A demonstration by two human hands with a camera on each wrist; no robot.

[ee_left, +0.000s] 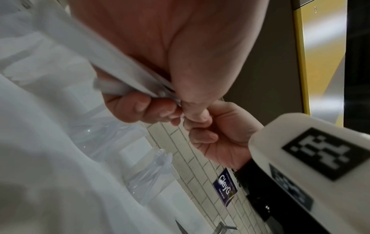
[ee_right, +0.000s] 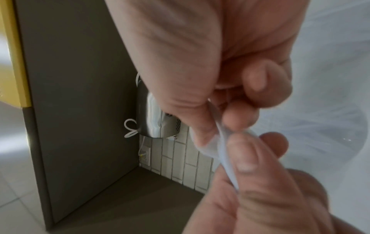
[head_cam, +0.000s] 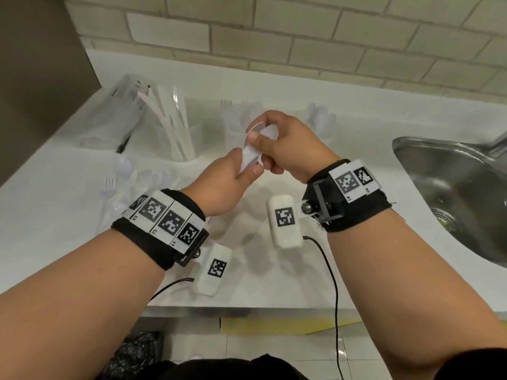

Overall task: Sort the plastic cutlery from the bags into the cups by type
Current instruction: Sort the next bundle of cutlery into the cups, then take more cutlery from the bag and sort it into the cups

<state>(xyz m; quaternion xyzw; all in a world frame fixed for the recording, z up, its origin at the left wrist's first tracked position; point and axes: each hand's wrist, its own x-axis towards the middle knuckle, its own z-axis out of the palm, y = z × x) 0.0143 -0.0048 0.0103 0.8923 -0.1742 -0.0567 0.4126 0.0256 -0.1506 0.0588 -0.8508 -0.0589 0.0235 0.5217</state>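
Over the counter's middle, both hands hold a small stack of white plastic spoons (head_cam: pixel 253 149). My left hand (head_cam: pixel 248 171) grips the lower end from below. My right hand (head_cam: pixel 260 135) pinches the top spoon's bowl between thumb and fingers. The right wrist view shows the translucent spoon (ee_right: pixel 222 137) pinched by the right hand (ee_right: pixel 220 125), with the left thumb (ee_right: pixel 246 159) pressing it. Behind stand three clear cups: knives (head_cam: pixel 175 133), forks (head_cam: pixel 236 119), spoons (head_cam: pixel 321 119). A clear bag (head_cam: pixel 120 116) lies at the back left.
Loose forks and spoons (head_cam: pixel 123 182) lie on the white counter (head_cam: pixel 55 215) left of my left wrist. A steel sink (head_cam: pixel 452 193) is sunk in at the right. A tiled wall runs behind the cups, and a dark panel stands at the far left.
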